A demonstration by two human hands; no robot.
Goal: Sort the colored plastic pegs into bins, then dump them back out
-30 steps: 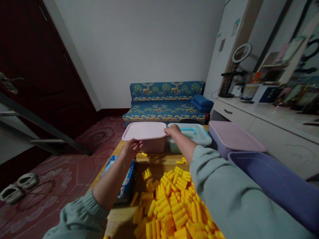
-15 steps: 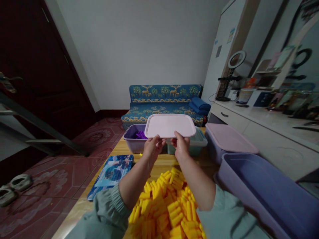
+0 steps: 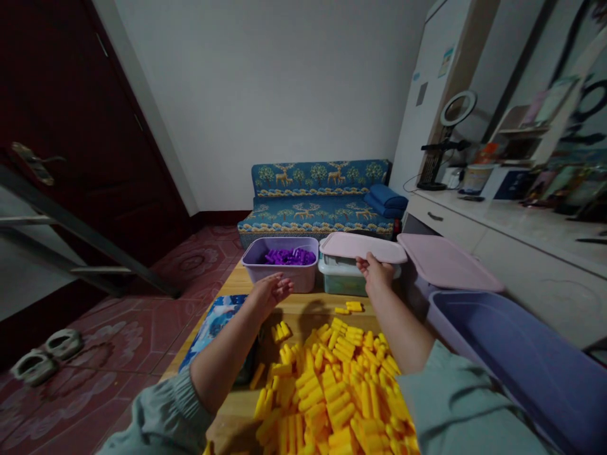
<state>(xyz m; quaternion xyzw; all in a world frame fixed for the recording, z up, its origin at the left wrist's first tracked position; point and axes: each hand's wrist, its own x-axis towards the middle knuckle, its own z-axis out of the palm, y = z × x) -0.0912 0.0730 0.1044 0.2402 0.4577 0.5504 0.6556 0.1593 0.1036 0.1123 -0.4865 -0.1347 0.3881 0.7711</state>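
Note:
My right hand [image 3: 376, 272] grips the front edge of a pale pink lid [image 3: 363, 246]. The lid lies slightly tilted over a green lidded box [image 3: 339, 278], partly covering it; whether it rests fully on the box I cannot tell. In front of a light purple bin [image 3: 279, 273], my left hand [image 3: 271, 291] is held out with its fingers apart and nothing in it. Inside that bin are purple pieces [image 3: 291, 256]. Below and between my forearms, a big heap of yellow pieces [image 3: 327, 385], many joined in rows, spreads across the wooden table [image 3: 303, 306].
To the right stand a box with a pink lid [image 3: 448, 262] and a large open purple bin [image 3: 512, 354]. A blue patterned flat item [image 3: 213, 322] lies at the table's left edge. Beyond are a blue sofa [image 3: 322, 205] and a white dresser [image 3: 474, 221].
Both hands held the lid before; now my left hand has let go and moved left. My right hand has carried the lid right, over the green box, uncovering the purple pieces.

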